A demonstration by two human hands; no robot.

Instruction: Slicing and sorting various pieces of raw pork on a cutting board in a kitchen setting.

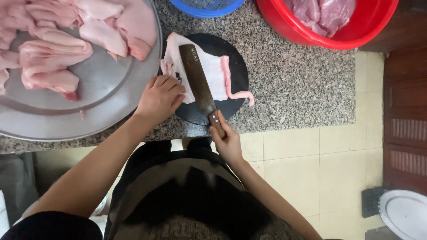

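A flat slab of pale pork skin and fat (215, 71) lies on a round black cutting board (238, 66) on the granite counter. My right hand (227, 141) grips the wooden handle of a dark cleaver (198, 80), whose long blade rests across the slab. My left hand (160, 98) presses its curled fingers on the slab's left edge, beside the blade. A thin pink strip of meat hangs off the board's right side.
A big metal tray (102, 98) with several pale pork pieces (58, 49) sits at the left. A red basin (356, 33) holding raw meat and a blue basket (207, 6) stand at the back. Tiled floor lies below, with a metal lid (407, 213) at the lower right.
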